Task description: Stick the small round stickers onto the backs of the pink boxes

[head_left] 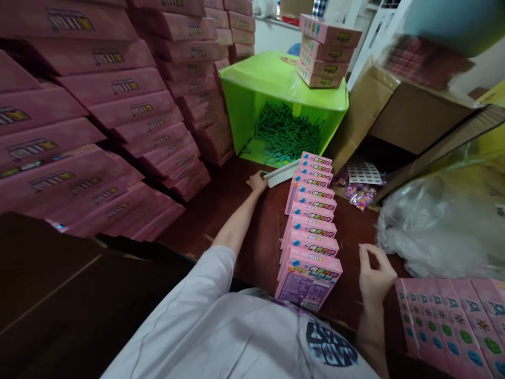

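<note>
My left hand (258,181) is closed at the left end of a white tray (282,175), in front of a green bin; a thin green piece shows by its fingertips, but its grip is too small to make out. A row of upright pink boxes (310,279) runs from near my body toward the bin, between my two hands. To the right of this row, my right hand (376,271) is raised above the brown table, thumb and forefinger curled together in a ring, nothing visible between them. Many green sticks (288,131) lie inside the lime-green bin (244,79).
Tall stacks of pink boxes (138,110) stand at the left. More pink boxes (329,37) sit on the bin. An open carton (418,116) with small colourful packets (362,196) is at the right, near clear plastic bags (434,226) and a pink box row (445,321).
</note>
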`<state>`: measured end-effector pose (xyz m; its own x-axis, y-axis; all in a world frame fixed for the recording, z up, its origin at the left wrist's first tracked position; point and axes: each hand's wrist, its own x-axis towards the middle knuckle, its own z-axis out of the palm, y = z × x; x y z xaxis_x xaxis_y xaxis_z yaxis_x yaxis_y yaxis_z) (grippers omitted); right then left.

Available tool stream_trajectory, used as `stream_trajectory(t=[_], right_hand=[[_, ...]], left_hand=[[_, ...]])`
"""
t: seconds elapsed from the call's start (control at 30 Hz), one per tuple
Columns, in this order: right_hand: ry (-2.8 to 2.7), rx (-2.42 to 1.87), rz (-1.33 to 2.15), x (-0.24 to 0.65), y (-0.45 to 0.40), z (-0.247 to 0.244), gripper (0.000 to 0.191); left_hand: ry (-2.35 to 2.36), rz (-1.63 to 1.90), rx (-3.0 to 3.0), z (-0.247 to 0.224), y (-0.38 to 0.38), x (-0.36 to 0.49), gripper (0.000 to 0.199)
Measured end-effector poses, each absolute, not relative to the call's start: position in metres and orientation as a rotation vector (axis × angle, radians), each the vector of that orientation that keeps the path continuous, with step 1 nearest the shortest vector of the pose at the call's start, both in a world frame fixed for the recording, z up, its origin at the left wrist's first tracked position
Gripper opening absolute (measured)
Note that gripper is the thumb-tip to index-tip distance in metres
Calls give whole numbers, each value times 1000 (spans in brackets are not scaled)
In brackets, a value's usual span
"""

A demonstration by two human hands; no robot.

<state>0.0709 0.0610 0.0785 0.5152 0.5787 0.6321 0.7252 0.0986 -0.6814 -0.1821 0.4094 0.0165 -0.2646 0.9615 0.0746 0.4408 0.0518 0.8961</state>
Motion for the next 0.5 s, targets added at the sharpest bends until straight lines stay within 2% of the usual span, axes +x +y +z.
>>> stream_trajectory(t=[0.1,0.23,0.3,0.33,0.4,0.47,0.5], right_hand=[[-1057,-1581,-114,77,58,73,20],[-941,-1519,-63,76,65,72,21],[-950,-1446,-39,69,76,78,24],[-997,-1399,-21,63,83,83,31],[-1171,-1299,21,48,98,98,60],[-1387,-1188,76,30,112,115,88],[-1457,-1128,122,21,117,124,96]], left_hand=[[1735,1332,1411,25,387,-189,12],[1736,1691,1301,52,334,-216,15],[1597,2031,1155,70,299,-231,7],[1459,2203,1063,79,282,-237,4],[1192,2358,929,97,249,-244,10],[1072,2273,915,111,224,-244,12],[1060,2175,935,116,215,-242,12]])
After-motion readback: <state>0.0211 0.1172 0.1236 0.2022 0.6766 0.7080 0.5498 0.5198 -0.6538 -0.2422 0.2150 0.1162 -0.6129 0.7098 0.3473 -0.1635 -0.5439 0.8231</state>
